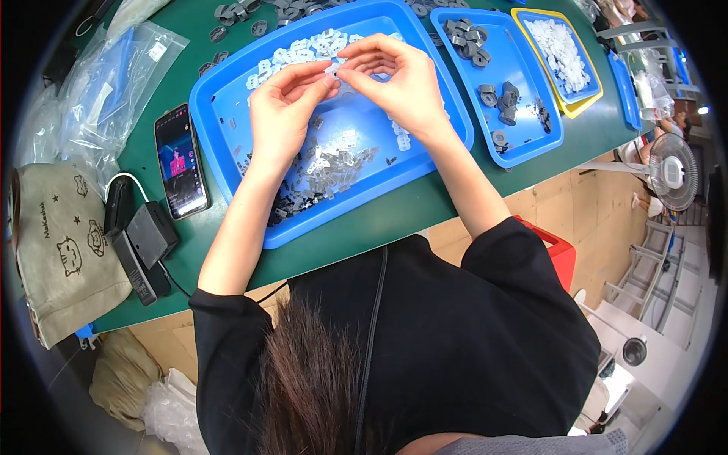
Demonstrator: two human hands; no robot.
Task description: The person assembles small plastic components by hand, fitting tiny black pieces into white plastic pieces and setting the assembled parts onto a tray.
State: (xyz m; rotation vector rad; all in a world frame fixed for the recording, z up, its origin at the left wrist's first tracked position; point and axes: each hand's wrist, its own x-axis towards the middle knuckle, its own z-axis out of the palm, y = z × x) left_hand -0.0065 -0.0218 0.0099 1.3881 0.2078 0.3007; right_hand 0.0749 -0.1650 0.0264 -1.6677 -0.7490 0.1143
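Above the large blue tray [210, 106], my left hand [282, 110] and my right hand [403, 85] meet at the fingertips. Between them is a small white plastic part [333, 68] with a dark spot on it, and the fingers of both hands are closed on it. My fingers cover some of it, so its full shape is hidden. Similar white plastic parts [294, 54] lie at the tray's far side. Nearer me, a pile of small clear and metallic-looking pieces [334, 168] spreads over the tray floor, with tiny black pieces [292, 201] at the near left.
To the right, a narrower blue tray [523, 140] holds dark grey parts [464, 38]; beyond it, a yellow tray [596, 97] carries a blue one with white pieces [560, 54]. A lit phone [180, 163], black adapters [148, 231], a canvas bag [64, 250] and plastic bags [114, 91] stand left.
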